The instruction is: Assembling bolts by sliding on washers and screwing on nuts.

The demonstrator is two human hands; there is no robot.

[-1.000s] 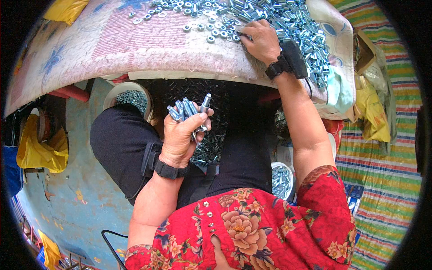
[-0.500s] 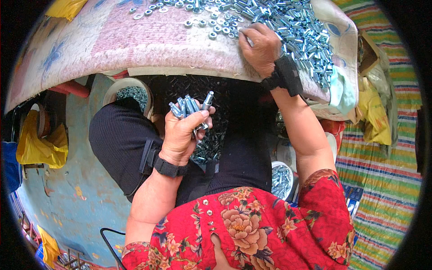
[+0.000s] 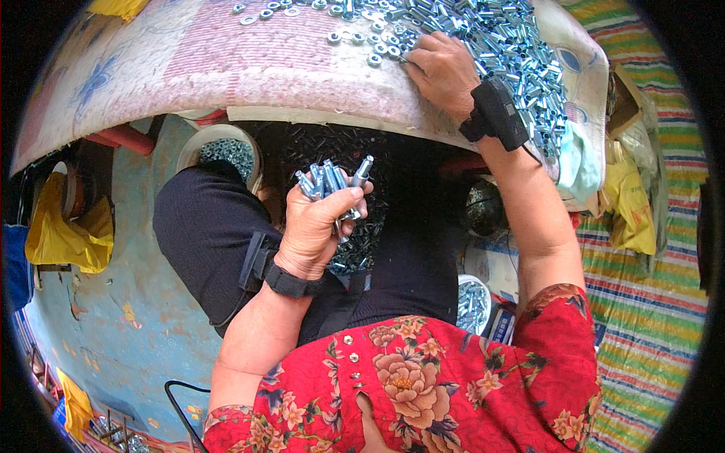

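Note:
My left hand point(image 3: 311, 226) is closed around a bunch of metal bolts point(image 3: 326, 180), held above my lap with their ends pointing up and outward. One bolt sticks out to the right past the thumb. Over the cloth-covered table point(image 3: 279, 79), my right hand point(image 3: 445, 74) rests at the edge of a heap of shiny metal sleeves point(image 3: 521, 57). Its fingers are curled down and pressed together; what the tips hold, if anything, is hidden. Loose nuts point(image 3: 374, 59) and flat washers lie just left of those fingers.
Below the table's front edge are a white bucket point(image 3: 183, 155) of small metal parts and a dark heap of bolts point(image 3: 355, 245). Another white tub point(image 3: 487, 306) of metal pieces stands right of my legs. A pale green cloth point(image 3: 578, 158) hangs at the table's right corner.
The view has shifted slightly. My right hand stays at the heap's edge, its fingers turned further down. My left hand still holds the bolts, with little movement.

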